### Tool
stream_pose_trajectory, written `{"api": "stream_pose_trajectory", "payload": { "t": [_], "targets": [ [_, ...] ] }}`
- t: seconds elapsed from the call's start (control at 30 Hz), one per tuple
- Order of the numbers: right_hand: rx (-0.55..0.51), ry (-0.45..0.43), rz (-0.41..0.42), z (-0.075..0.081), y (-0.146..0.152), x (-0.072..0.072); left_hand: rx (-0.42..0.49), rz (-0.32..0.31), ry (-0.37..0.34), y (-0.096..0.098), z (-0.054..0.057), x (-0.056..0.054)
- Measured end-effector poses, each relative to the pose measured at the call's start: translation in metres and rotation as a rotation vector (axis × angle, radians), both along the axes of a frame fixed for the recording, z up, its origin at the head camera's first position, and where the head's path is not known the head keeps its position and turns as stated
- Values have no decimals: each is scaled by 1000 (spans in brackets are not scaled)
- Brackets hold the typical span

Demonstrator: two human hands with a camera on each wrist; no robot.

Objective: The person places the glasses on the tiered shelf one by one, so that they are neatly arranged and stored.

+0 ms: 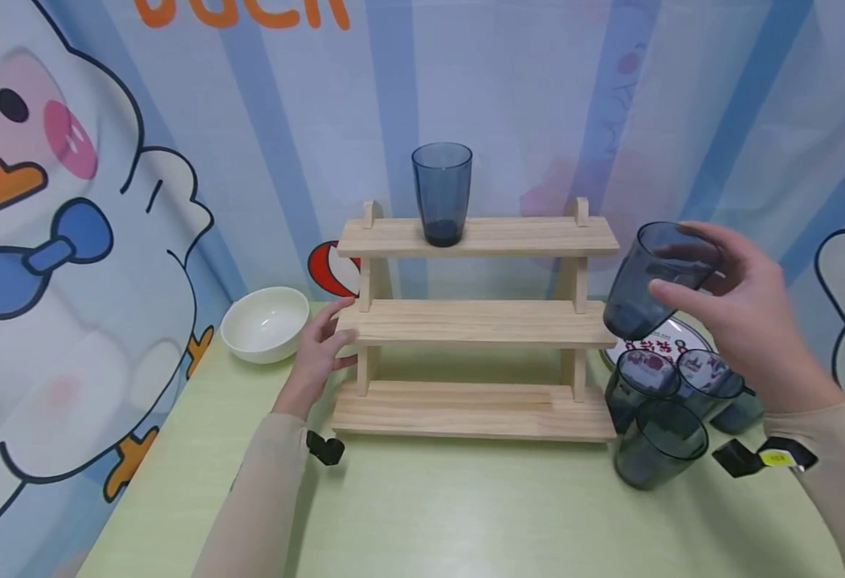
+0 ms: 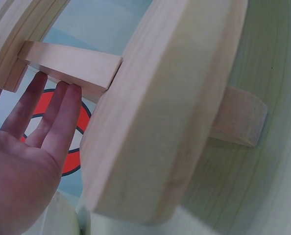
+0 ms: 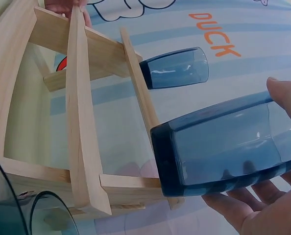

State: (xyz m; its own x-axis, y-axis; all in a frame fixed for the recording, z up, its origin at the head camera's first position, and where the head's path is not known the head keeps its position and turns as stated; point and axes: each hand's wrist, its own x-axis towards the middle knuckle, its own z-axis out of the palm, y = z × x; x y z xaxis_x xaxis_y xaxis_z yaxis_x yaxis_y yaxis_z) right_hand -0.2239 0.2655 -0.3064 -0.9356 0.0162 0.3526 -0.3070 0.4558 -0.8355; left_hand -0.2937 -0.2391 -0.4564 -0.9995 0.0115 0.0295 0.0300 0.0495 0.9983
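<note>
A tinted blue-grey glass (image 1: 650,281) is tilted in my right hand (image 1: 755,321), beside the right end of a three-tier wooden rack (image 1: 476,321). My thumb and fingers grip its sides; in the right wrist view the glass (image 3: 224,147) has its base pointing toward the rack. My left hand (image 1: 314,357) grips the left end of the rack's middle board. Some of its fingers (image 2: 52,117) touch the side upright in the left wrist view. A matching glass (image 1: 442,193) stands upright on the top tier, left of its middle.
Several more tinted glasses (image 1: 661,445) stand close together on the table by the rack's lower right end. Behind them lies a printed plate (image 1: 664,337). A white bowl (image 1: 265,325) sits left of the rack. A duck-patterned cloth (image 1: 307,120) hangs behind.
</note>
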Motion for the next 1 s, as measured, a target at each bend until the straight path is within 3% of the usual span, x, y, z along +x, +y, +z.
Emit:
{"api": "stream_pose_trajectory", "payload": {
  "t": [0.4,0.63,1.0],
  "targets": [
    [-24,0,45,13,-25,-29,1,0,-4,1,3,2],
    [-112,-32,98,23,-48,-45,-6,-7,-8,0,1,0],
    [-243,-9,121,32,-82,-73,-5,-6,1,0,1,0]
  ]
}}
